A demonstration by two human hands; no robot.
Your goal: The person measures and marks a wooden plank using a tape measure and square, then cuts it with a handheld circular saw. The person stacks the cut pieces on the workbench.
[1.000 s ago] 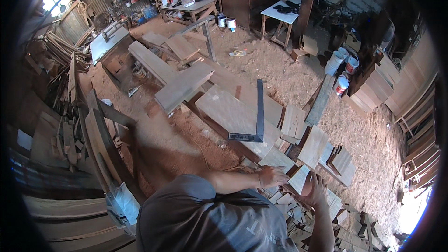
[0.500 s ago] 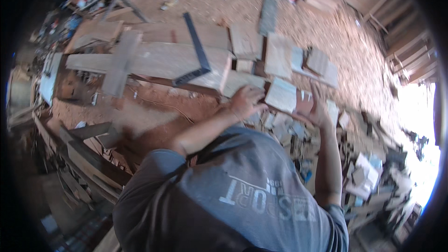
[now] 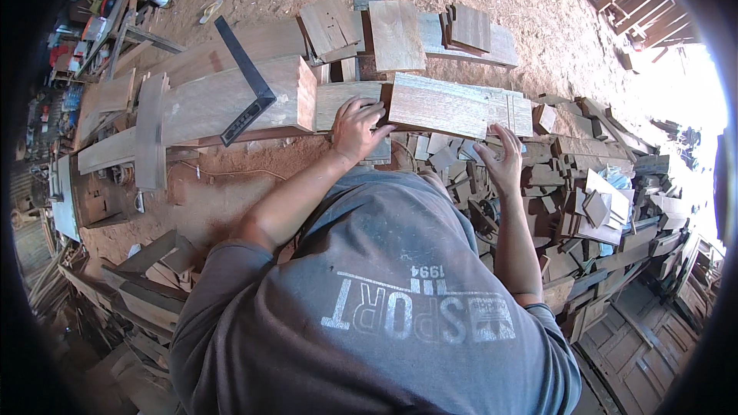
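Wooden board (image 3: pixel 438 105) lies toward the right end of the support plank (image 3: pixel 329 104). Left hand (image 3: pixel 357 129) half-curled at its left edge, hold unclear; right hand (image 3: pixel 503 160) spread wide near its right corner. Uneven pushing could tip it off the plank's near edge.

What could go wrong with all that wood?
The smaller board could slip and pinch the left hand, which is close to its end. The dark L-shaped tool lies near the edge of a big board, so a bump might knock it off. The messy wood pile close by could trip someone.
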